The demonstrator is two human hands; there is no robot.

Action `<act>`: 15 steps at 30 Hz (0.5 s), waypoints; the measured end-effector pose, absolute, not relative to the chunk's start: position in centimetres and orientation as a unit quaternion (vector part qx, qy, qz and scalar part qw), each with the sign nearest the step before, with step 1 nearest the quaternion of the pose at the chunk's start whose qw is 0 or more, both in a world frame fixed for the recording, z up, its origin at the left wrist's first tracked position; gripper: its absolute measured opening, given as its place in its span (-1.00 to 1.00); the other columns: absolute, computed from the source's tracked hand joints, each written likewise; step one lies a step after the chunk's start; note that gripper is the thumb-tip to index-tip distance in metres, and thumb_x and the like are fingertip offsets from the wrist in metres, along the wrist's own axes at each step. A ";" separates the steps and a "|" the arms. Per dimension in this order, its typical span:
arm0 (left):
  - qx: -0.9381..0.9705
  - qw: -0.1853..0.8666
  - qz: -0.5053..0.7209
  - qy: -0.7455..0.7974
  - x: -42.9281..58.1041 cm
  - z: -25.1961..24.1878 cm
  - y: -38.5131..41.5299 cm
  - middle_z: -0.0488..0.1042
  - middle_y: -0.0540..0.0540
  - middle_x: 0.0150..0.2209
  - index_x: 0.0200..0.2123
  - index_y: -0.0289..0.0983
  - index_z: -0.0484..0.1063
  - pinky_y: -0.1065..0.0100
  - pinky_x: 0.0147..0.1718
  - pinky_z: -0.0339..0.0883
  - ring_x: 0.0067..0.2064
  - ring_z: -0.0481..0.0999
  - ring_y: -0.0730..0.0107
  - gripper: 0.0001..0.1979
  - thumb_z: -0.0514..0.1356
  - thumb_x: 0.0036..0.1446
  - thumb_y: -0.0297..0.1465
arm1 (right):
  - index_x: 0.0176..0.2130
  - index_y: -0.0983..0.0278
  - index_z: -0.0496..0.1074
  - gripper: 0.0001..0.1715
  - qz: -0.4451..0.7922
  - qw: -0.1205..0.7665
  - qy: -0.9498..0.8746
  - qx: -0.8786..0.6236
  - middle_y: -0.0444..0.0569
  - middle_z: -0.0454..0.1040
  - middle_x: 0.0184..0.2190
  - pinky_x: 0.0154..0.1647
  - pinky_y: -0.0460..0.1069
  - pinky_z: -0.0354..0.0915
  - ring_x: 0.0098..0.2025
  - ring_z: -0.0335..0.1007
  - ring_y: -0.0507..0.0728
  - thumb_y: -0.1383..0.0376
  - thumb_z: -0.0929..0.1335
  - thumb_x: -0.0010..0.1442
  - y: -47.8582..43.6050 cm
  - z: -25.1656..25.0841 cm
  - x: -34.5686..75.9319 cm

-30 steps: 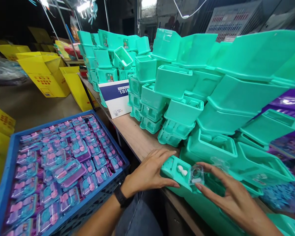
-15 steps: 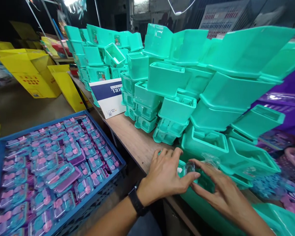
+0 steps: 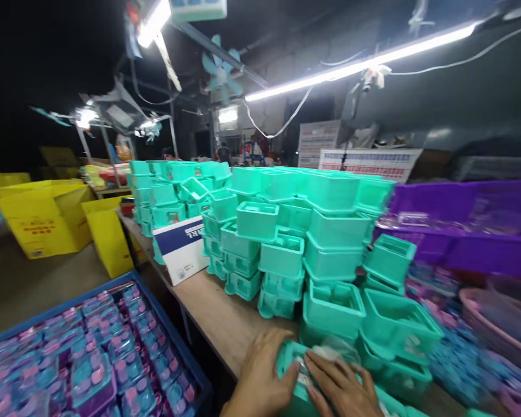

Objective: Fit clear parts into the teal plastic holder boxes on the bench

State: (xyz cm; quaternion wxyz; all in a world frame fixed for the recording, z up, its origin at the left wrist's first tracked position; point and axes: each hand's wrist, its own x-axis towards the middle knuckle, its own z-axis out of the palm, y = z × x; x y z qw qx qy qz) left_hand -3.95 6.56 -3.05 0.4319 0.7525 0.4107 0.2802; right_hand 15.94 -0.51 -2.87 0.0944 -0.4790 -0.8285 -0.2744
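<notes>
At the lower middle of the head view, a turquoise-green plastic box [image 3: 299, 352] stands at the front of the table. My left hand [image 3: 263, 370] is closed around its left side, with the fingers over the far edge and the thumb toward the near wall. My right hand [image 3: 341, 382] bends over the same box from the right, its fingertips pressed at the near wall beside the left thumb. Whatever lies under those fingertips is hidden and blurred. A crumpled clear plastic bag [image 3: 339, 351] lies just behind the right hand.
Stacks of green boxes [image 3: 282, 255] line the table [image 3: 212, 315]. A white-and-blue carton [image 3: 180, 249] leans there. At lower left, a blue crate [image 3: 156, 313] holds many pink, purple and blue packs. Purple bins [image 3: 495, 231], blue pieces [image 3: 455, 362] and a pink basket [image 3: 486, 315] are at right.
The view has tilted up, so lamps and a fan now show and the table sits lower. Both hands remain at the green box; the right fingers have moved over its near wall.
</notes>
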 end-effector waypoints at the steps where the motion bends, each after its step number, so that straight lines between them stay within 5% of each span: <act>1: 0.747 0.435 0.295 0.407 -4.1 -3.4 6.6 0.53 -0.38 0.13 0.10 -0.28 0.47 -0.29 0.27 0.25 0.20 0.45 -0.19 -0.47 0.13 0.07 -0.21 | 0.11 0.11 0.52 -0.60 -0.264 0.087 -0.826 -0.491 -0.18 0.63 0.03 -0.29 0.06 0.56 -0.11 0.66 0.15 0.11 0.29 0.37 -1.1 -2.2 14.9; 9: 0.727 0.437 0.341 0.405 -4.3 -5.0 7.7 0.58 -0.35 0.05 -0.02 -0.28 0.51 -0.30 0.26 0.28 0.16 0.50 -0.18 -0.49 0.17 0.00 -0.14 | 0.27 0.21 0.35 -0.49 0.023 0.090 -0.739 -0.667 0.01 0.50 0.24 0.33 0.42 0.25 0.28 0.40 0.27 0.23 0.14 0.45 -2.9 1.8 9.6; 15: 0.748 0.405 0.332 0.408 -5.0 -4.7 8.9 0.57 -0.27 0.05 0.00 -0.23 0.48 -0.21 0.24 0.35 0.15 0.53 -0.10 -0.47 0.21 -0.01 -0.10 | 0.26 0.10 0.35 -0.54 0.090 0.145 -0.730 -0.662 -0.07 0.47 0.27 0.44 0.41 0.09 0.32 0.32 0.20 0.14 0.19 0.45 -4.6 3.5 9.8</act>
